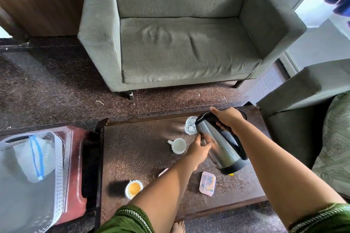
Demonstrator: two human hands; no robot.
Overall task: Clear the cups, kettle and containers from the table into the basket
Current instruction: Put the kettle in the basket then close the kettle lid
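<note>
Steel kettle tilted above dark table, right hand gripping its handle, left hand fingers curled against its body. White cup just left of kettle; basket far left.

kettle silver, black trim | cup white | basket white, perforated | table dark brown

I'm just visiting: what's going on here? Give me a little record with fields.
setting: dark wooden table before a grey sofa
held: steel kettle, tilted, off the table
right hand: grips the kettle handle
left hand: holds the kettle body
still on table: white cup, glass, orange-filled cup, pink container
basket: left, on a red stool, holds a clear container
</note>
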